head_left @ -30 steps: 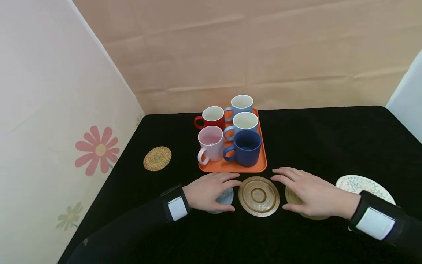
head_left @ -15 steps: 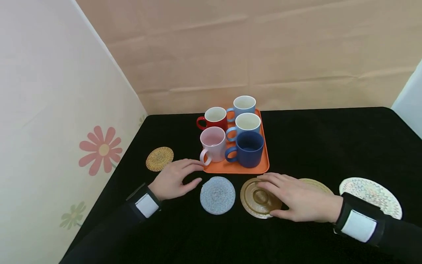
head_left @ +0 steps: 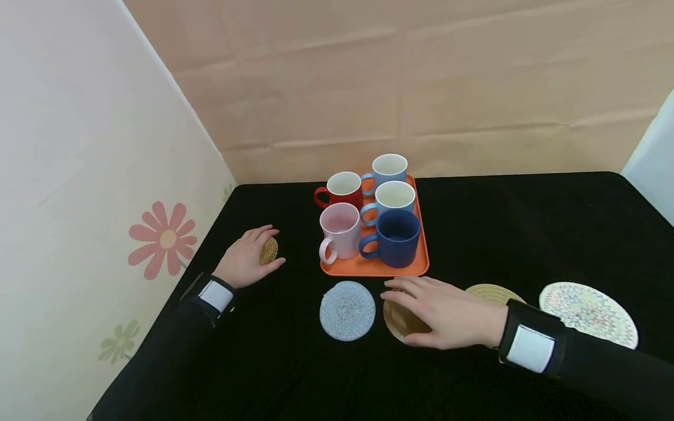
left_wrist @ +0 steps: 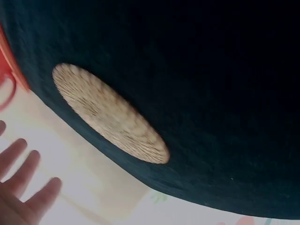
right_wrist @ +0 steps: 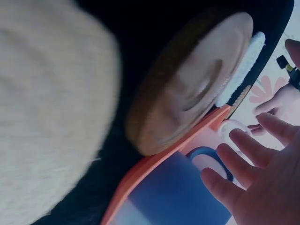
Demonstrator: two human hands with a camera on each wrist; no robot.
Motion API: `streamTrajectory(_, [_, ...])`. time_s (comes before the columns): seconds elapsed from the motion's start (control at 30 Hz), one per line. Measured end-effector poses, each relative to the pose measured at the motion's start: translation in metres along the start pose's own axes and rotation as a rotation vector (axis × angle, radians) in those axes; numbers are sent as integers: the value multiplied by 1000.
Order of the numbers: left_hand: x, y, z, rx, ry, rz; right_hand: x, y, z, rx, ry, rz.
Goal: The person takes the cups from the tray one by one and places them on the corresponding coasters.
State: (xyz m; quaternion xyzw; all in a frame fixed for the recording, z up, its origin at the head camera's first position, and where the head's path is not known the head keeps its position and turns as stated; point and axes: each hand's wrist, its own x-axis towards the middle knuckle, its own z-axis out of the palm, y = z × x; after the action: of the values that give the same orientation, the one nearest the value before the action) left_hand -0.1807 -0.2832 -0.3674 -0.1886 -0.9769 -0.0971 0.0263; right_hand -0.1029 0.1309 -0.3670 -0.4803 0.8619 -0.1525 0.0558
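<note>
The left hand (head_left: 244, 257) is lying flat, fingers relaxed, over the woven coaster (head_left: 269, 251) at nine o'clock of the orange tray (head_left: 420, 264). The right hand (head_left: 447, 313) is resting open-fingered on the gold coaster (head_left: 396, 321) at six o'clock.

Head view: bright, even, soft light; sharp throughout; straight wall edges bow slightly toward the frame borders
Shadows: faint, swallowed by the black cloth (head_left: 526, 222), which shows no texture
Glare: none; mug rims on the tray (head_left: 421, 257) evenly lit
Left wrist view: dimmer; straw coaster (left_wrist: 108, 115) streaked by motion blur; fingers (left_wrist: 28, 180) soft and pale
Right wrist view: heavy blur; pale coaster (right_wrist: 47, 108) at left fully out of focus; gold coaster (right_wrist: 187, 108) smeared
</note>
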Motion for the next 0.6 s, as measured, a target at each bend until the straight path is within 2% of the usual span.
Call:
streamTrajectory(0.1, [5,-10,0,27,-58,-67,13,-2,0,11,-11,-11])
streamTrajectory(0.33, [12,-28,3,38,-165,-167,39,-2,0,29,-22,-51])
streamTrajectory(0.6, [19,-41,10,-70,-306,-266,57,-3,-1,72,-64,-18])
